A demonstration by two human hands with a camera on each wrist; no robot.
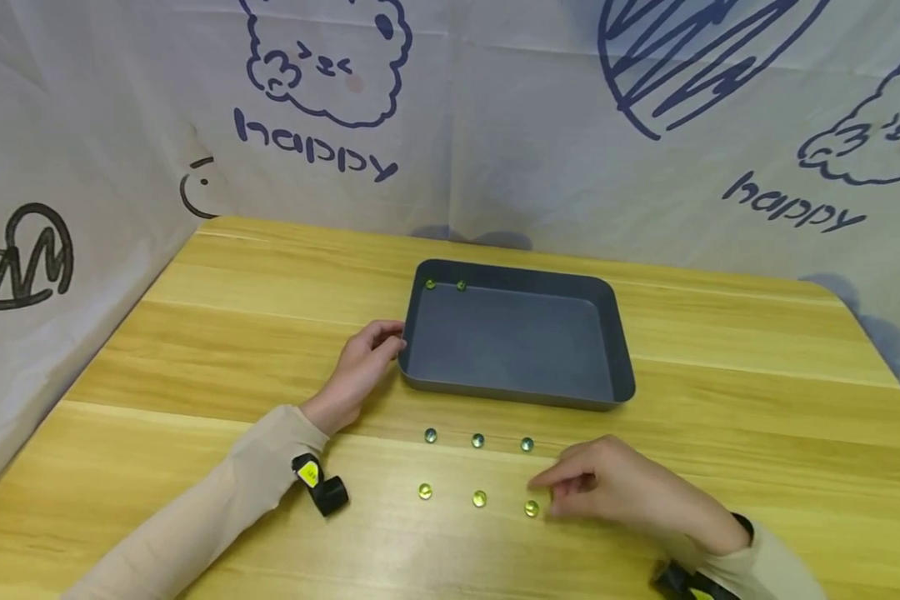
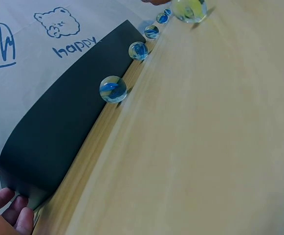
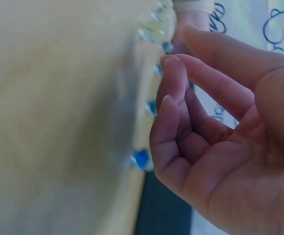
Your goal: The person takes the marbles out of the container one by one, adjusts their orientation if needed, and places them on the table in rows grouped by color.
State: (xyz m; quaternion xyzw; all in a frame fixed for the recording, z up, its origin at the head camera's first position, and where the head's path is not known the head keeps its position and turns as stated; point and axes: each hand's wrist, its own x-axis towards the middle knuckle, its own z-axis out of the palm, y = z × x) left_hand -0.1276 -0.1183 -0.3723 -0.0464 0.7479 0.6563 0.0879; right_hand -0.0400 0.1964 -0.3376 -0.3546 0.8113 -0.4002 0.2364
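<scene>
My left hand (image 1: pixel 360 367) holds the left side of a dark grey rectangular tray (image 1: pixel 510 393), fingers and thumb at its wall. In the left wrist view, fingertips (image 2: pixel 23 215) touch the tray's corner. My right hand (image 1: pixel 615 487) hovers low over the table beside the rightmost visible yellow marble (image 1: pixel 532 508), thumb and forefinger apart. The right wrist view shows its fingers loosely bent with nothing between them. Two more yellow marbles, a middle one (image 1: pixel 479 498) and a left one (image 1: pixel 425 491), lie in that row. Two greenish marbles sit in the tray's far left corner area.
Blue marbles, among them a middle one (image 1: pixel 478 440), form a row between the tray and the yellow ones. The left wrist view shows several, including a near blue marble (image 2: pixel 113 89). A white cloth (image 1: pixel 495 167) with drawings hangs behind the wooden table (image 1: pixel 195 350).
</scene>
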